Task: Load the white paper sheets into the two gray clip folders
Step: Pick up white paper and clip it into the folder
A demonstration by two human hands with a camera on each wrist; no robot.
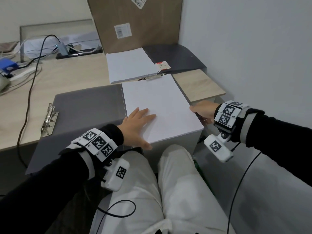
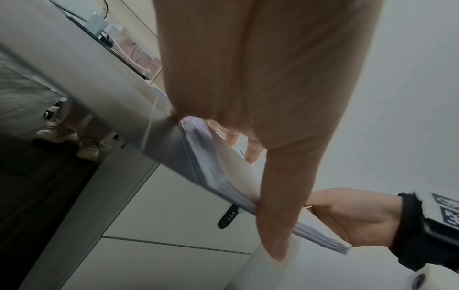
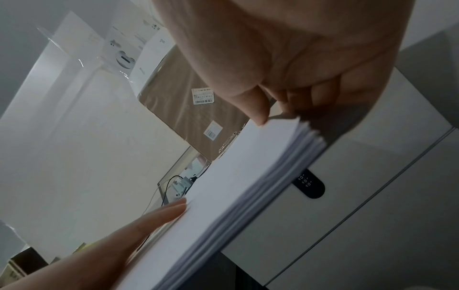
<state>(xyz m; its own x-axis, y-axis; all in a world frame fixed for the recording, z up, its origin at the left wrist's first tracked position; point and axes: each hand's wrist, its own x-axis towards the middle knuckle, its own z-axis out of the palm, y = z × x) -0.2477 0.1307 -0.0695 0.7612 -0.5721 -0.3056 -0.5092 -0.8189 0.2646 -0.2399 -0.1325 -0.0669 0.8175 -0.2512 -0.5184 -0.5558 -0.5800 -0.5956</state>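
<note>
A thick stack of white paper (image 1: 160,105) lies at the desk's near right corner, beside the open near gray folder (image 1: 87,107), whose metal clip (image 1: 49,119) is on its left side. My left hand (image 1: 140,119) lies flat on the stack with fingers spread. My right hand (image 1: 200,111) grips the stack's right edge; in the right wrist view the thumb (image 3: 258,111) is on top of the stack (image 3: 236,186) and the fingers curl beneath. The far gray folder (image 1: 177,58) lies open behind, with a second paper stack (image 1: 130,65) on its left half.
A tall cardboard box (image 1: 135,22) stands against the wall behind the far folder. Cables (image 1: 33,65) and a blue device (image 1: 8,65) clutter the desk's left. A white cabinet with a black lock (image 3: 308,184) sits under the near stack. My legs are below the desk edge.
</note>
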